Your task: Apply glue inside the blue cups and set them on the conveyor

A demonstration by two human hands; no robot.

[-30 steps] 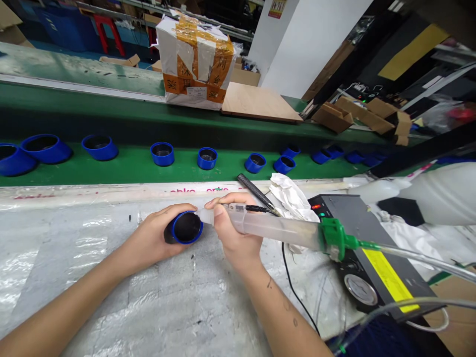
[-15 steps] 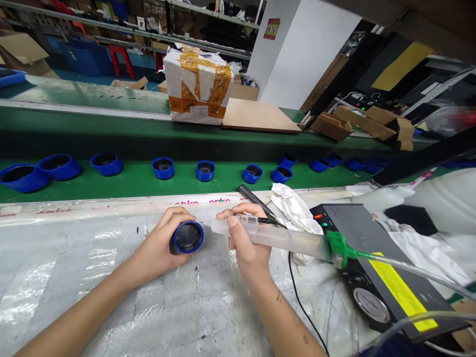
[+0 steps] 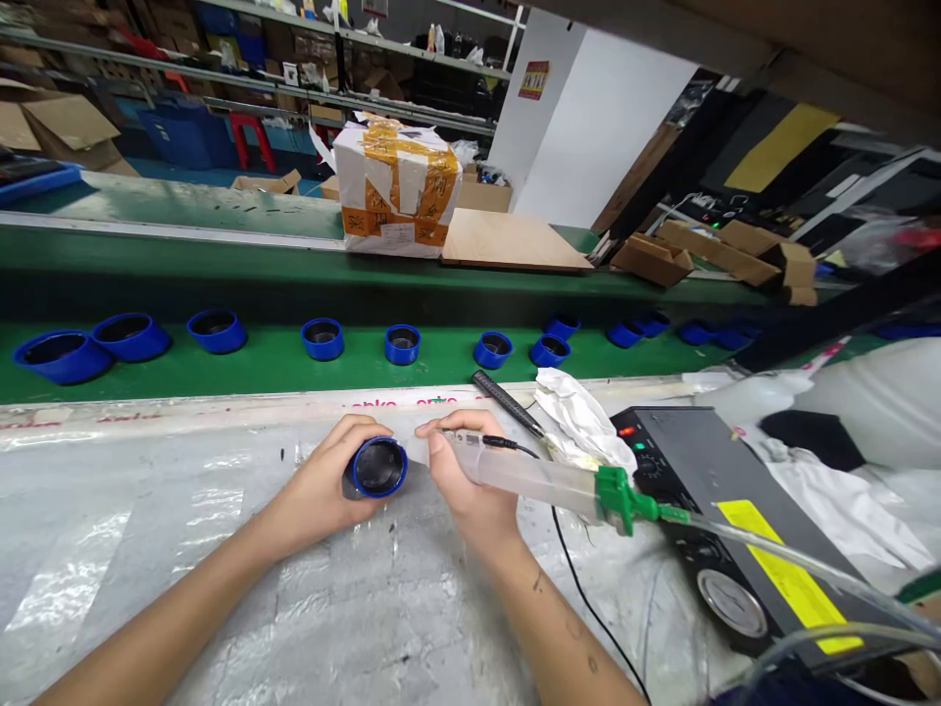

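My left hand [image 3: 328,482] is wrapped round a short black cup-like part with a blue rim [image 3: 379,467], its open mouth tilted toward me. In my right hand [image 3: 474,482] is a glue dispensing syringe [image 3: 540,482], a cloudy barrel with a green cap and a clear air hose. The syringe tip points left at the right side of the blue rim; I cannot tell whether it touches. A thin black cable [image 3: 563,549] runs from a small plug on the syringe.
Several blue-rimmed cups [image 3: 402,344] stand along the green conveyor [image 3: 441,376]. To the right sit a grey dispenser box [image 3: 683,471] and crumpled white cloth [image 3: 580,417], with a black-handled tool [image 3: 507,400] beside it. A taped carton [image 3: 397,186] stands behind.
My right hand has brought the syringe left, closer to the blue-rimmed cup. My left hand keeps its hold on the cup. The camera view has shifted slightly.
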